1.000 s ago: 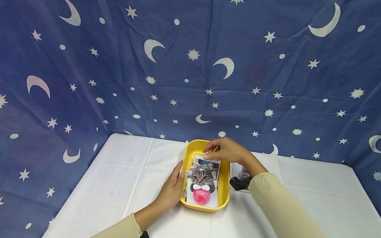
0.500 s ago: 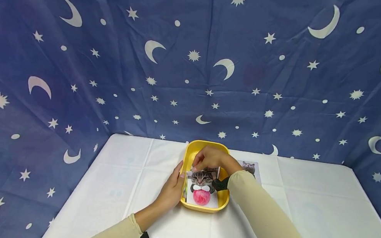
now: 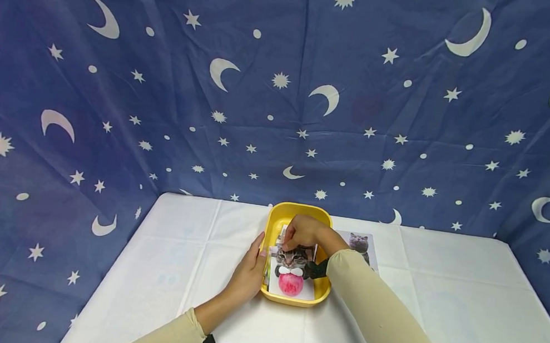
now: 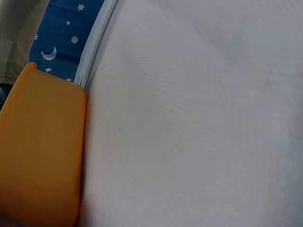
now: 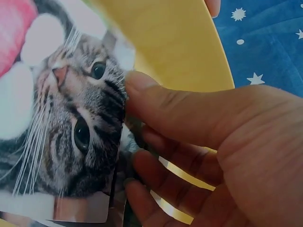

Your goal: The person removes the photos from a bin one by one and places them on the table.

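Note:
In the head view a yellow plastic bin (image 3: 278, 211) stands on the white table and holds a small pile of photo cards. My right hand (image 3: 306, 233) reaches into it, pinching the far edge of the top cat photo (image 3: 288, 284), a tabby with a pink ball. Seen from the right wrist, the thumb (image 5: 165, 104) lies on the photo's face at its edge, with the other fingers behind the edge. My left hand (image 3: 247, 269) rests along the bin's left side, fingers straight, thumb at the rim. The left wrist view shows the bin's outer wall (image 4: 42, 151) but no hand.
Right of the bin, a photo of a grey cat (image 3: 359, 243) lies on the table, partly behind the right forearm. A blue curtain (image 3: 274, 82) with moons and stars hangs behind the white tablecloth (image 3: 462, 308).
My right hand has moved left and down from the bin's far right rim to the top photo's far edge, which it now pinches. The left hand and bin stay put.

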Available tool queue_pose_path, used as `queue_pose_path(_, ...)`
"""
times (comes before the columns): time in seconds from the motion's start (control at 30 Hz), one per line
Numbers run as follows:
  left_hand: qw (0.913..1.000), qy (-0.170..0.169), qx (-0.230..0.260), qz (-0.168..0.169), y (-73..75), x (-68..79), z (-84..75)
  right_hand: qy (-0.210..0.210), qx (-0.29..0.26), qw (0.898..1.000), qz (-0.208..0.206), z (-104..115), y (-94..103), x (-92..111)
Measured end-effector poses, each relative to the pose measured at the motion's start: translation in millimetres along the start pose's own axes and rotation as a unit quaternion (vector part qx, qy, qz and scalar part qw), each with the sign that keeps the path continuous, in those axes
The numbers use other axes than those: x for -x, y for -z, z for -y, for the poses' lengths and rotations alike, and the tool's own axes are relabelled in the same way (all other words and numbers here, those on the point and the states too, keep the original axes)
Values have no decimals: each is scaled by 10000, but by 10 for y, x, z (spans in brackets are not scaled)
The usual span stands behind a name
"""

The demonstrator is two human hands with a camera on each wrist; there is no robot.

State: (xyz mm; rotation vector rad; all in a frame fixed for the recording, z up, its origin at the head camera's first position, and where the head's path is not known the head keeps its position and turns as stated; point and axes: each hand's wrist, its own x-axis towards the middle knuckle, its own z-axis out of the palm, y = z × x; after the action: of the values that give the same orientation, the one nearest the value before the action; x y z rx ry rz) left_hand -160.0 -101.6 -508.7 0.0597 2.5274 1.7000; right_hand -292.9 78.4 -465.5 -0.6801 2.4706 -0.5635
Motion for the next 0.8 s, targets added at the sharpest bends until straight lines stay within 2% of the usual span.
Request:
queue_pose_path(0.17,10000,12,-8,-19,-3,0,0,-65,-30,10000,33,-18,-17,8)
queue_pose_path(0.3,10000,12,-48,-18,-5,-3,11,-128,-250,9995,120,-6,-32,28)
queue_pose_path(0.53,9999,-19,-103,-29,-5,1,15,122,-822,9961,285,-5,-18,84)
queue_pose_path(0.67,9998,-50,-166,-62,-2,11,16,343,-1237,9904,512,-15,10,118)
queue_pose_path(0.8,9999,-51,-142,-66,-6,8,19,429,-1406,9865,727,-11,49,177)
